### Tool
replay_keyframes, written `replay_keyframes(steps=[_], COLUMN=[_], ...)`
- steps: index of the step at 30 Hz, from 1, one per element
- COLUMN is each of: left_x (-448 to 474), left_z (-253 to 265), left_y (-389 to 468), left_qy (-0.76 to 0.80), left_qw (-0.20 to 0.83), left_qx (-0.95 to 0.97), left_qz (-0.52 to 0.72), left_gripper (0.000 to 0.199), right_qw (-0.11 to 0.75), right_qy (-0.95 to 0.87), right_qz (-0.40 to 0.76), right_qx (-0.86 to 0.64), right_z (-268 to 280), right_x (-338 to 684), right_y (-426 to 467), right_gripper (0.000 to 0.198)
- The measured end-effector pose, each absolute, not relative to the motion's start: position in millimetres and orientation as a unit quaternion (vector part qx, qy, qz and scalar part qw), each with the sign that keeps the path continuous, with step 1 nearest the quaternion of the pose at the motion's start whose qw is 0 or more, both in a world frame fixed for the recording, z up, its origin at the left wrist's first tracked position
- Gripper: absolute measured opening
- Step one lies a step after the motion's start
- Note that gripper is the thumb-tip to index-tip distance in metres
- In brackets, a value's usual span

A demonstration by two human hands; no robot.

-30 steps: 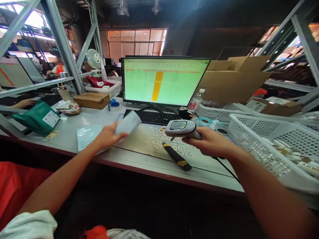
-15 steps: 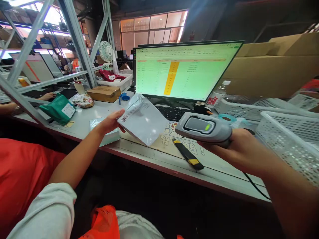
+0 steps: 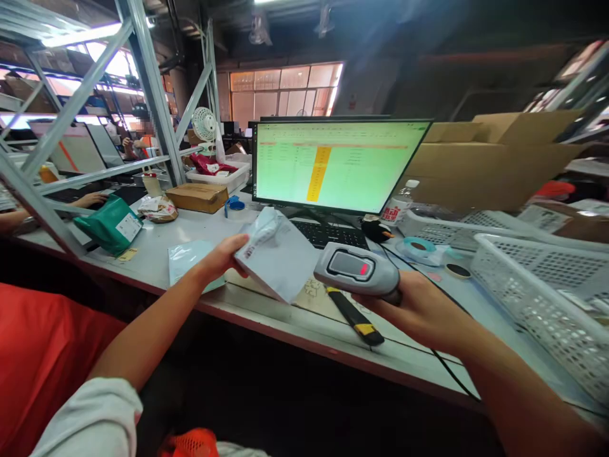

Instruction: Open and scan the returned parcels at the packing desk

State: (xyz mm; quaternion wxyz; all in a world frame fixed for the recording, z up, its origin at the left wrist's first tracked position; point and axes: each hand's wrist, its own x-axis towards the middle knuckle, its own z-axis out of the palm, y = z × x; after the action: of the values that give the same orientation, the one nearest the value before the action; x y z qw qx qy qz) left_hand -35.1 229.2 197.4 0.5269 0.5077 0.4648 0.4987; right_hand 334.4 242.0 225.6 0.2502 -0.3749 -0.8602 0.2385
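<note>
My left hand (image 3: 227,255) grips a white, plastic-wrapped package (image 3: 283,260) by its left edge, tilted above the desk. A label with print, blurred here, shows near its upper left side. In my right hand (image 3: 419,304) is a grey barcode scanner (image 3: 356,270), its nose turned toward the package and a red light lit on top. The fingers wrap round its handle, which is mostly hidden. Below the scanner a black and yellow box cutter (image 3: 354,317) lies on the desk mat. Another plastic-wrapped package (image 3: 188,259) rests on the desk beside my left forearm.
Behind the package stand a monitor (image 3: 333,168) and a keyboard (image 3: 328,235). White perforated baskets (image 3: 537,304) fill the right side, with a bottle (image 3: 398,202) and tape roll (image 3: 419,247) nearby. Leftward are a green bag (image 3: 111,225), a cardboard box (image 3: 198,197) and a metal frame (image 3: 147,82).
The scanner has moved closer to the package, and its light has turned from green to red. The camera view has tilted upward, and the monitor's listing looks different.
</note>
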Motion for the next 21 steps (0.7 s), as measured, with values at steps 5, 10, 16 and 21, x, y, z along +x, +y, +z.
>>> replay_keyframes(steps=[5,10,16,21], left_x=[-88,-94,-20,12], left_z=[213,211,180,171], left_y=[218,213,215,214], left_qy=[0.496,0.518,0.484,0.47], left_qw=[0.458,0.402,0.412,0.433], left_qx=[0.384,0.4,0.517,0.551], left_qz=[0.63,0.64,0.573,0.537], left_gripper=[0.036,0.037,0.054,0.055], right_qw=[0.265,0.252,0.215,0.2], right_qy=[-0.796,-0.824,-0.882,-0.886], right_qz=[0.185,0.238,0.271,0.275], right_qx=[-0.512,-0.448,-0.319,-0.315], right_z=[182,185,226,228], right_x=[370,376,339,330], right_y=[276,253,205,198], right_gripper=[0.038,0.038,0.02,0.016])
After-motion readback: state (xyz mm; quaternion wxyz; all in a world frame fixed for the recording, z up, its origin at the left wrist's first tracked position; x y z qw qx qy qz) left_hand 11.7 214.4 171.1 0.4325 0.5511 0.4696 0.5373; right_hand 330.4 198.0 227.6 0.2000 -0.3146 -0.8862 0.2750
